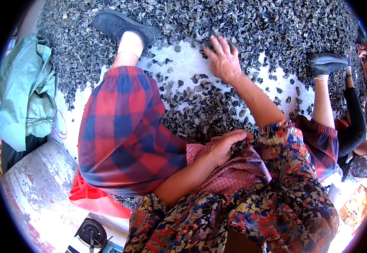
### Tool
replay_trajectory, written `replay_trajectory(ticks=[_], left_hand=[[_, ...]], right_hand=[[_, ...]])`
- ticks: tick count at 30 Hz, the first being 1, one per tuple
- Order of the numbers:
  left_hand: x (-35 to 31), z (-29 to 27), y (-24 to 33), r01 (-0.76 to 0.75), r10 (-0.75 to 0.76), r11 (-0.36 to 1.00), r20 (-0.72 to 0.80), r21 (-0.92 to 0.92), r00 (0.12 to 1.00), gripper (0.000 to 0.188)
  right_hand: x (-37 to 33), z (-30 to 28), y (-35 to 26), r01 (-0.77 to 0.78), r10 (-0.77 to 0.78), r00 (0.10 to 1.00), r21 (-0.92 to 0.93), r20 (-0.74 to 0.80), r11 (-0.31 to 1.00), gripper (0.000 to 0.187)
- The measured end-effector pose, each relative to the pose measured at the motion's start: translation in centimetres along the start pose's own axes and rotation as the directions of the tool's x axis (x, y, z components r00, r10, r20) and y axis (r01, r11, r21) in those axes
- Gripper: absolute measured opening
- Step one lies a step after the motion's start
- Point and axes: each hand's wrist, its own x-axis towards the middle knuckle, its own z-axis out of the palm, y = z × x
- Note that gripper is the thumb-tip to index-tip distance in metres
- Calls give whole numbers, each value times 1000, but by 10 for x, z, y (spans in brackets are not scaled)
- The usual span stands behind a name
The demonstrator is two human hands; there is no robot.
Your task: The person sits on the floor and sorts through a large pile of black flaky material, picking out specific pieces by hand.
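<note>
A thick spread of small, dark, curled pieces, looking like dried black fungus (251, 23), covers a white surface (183, 59). My right hand (225, 61) reaches out over the edge of this layer, palm down, its fingers apart and slightly blurred, holding nothing I can see. Close to my lap, my left hand (227, 147) is curled around a small clump of dark fungus pieces (239, 147), above a pink checked cloth (211, 168). A looser heap of pieces (204, 105) lies between my legs.
My legs in plaid trousers (124, 126) are spread either side, with dark shoes (124, 26) among the pieces. At left are a green sheet (21, 88), a worn metal drum (40, 181) and a red bag (94, 196). Another person (354, 122) sits at far right.
</note>
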Motion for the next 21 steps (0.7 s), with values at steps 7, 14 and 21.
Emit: replay_trajectory(ticks=[7,14,21], left_hand=[[-1,2,-6,33,-42,994,87,103,995,29],[-3,6,-3,18,-51,990,235,140,971,29],[-2,6,0,52,-83,982,167,184,982,28]], right_hand=[[-151,-11,-20,-24,-10,992,275,124,961,49],[-161,-41,-35,-122,-11,983,690,185,714,28],[-76,2,-36,69,-14,990,398,-138,915,16]])
